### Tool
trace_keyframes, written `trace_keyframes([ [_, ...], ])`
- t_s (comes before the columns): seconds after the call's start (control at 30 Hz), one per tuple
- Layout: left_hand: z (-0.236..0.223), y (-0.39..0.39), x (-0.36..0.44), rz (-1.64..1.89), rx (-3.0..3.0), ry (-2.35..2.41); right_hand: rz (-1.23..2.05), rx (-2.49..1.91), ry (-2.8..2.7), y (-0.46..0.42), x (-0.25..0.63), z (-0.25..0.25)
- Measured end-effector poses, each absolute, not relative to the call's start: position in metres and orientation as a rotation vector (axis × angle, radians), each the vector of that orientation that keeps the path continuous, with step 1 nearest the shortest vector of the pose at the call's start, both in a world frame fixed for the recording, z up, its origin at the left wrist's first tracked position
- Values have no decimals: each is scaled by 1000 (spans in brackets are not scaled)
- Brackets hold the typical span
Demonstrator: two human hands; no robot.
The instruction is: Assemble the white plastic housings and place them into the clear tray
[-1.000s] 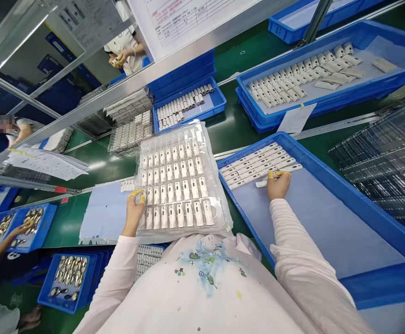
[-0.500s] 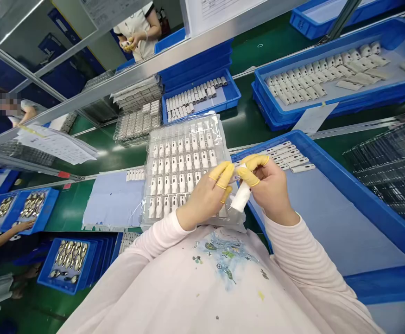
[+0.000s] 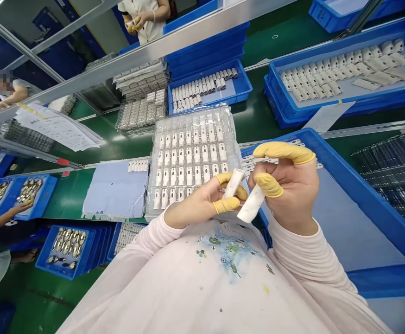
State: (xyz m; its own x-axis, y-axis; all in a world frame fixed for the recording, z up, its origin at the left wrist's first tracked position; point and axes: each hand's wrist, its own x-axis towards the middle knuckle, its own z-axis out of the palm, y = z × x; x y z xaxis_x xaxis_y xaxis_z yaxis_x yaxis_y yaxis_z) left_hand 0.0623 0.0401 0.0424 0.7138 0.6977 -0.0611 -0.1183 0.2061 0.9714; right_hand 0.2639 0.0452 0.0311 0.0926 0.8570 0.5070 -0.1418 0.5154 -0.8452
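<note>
L hand (image 3: 197,204) grips a white piece (image 3: 234,182), low end hid by fingers. R hand (image 3: 287,188) grips a 2nd white piece (image 3: 251,203) w/ yellow finger caps (image 3: 284,152) on.

Pink sleeves (image 3: 313,264), yellow finger cots (image 3: 284,152), apparently floral top (image 3: 230,260)

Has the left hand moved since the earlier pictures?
Yes. The left hand has moved right, from the left edge of the clear plastic tray to over its near right part, closer to the blue tray rim.
</note>
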Motion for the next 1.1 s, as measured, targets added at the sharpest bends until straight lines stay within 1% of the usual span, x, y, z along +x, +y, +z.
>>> trace_keyframes([
  [0.17, 45, 37, 62, 562, 952, 543, 716, -696, -1362, 48, 255, 37],
  [0.37, 49, 34, 63, 464, 887, 425, 716, -639, -1432, 46, 249, 49],
  [0.5, 51, 30, 63, 483, 936, 448, 610, -627, -1472, 43, 244, 51],
  [0.67, 54, 22, 62, 599, 1162, 532, 435, -703, -1372, 37, 238, 50],
  [0.73, 58, 21, 60, 630, 1323, 569, 448, -721, -1411, 34, 242, 49],
  [0.9, 64, 23, 54, 720, 1808, 609, 557, -730, -1768, 23, 258, 51],
  [1.0, 61, 24, 53, 794, 2002, 574, 535, -699, -1770, 18, 260, 54],
  [1.1, 56, 24, 53, 945, 2127, 488, 551, -583, -1768, 16, 257, 55],
])
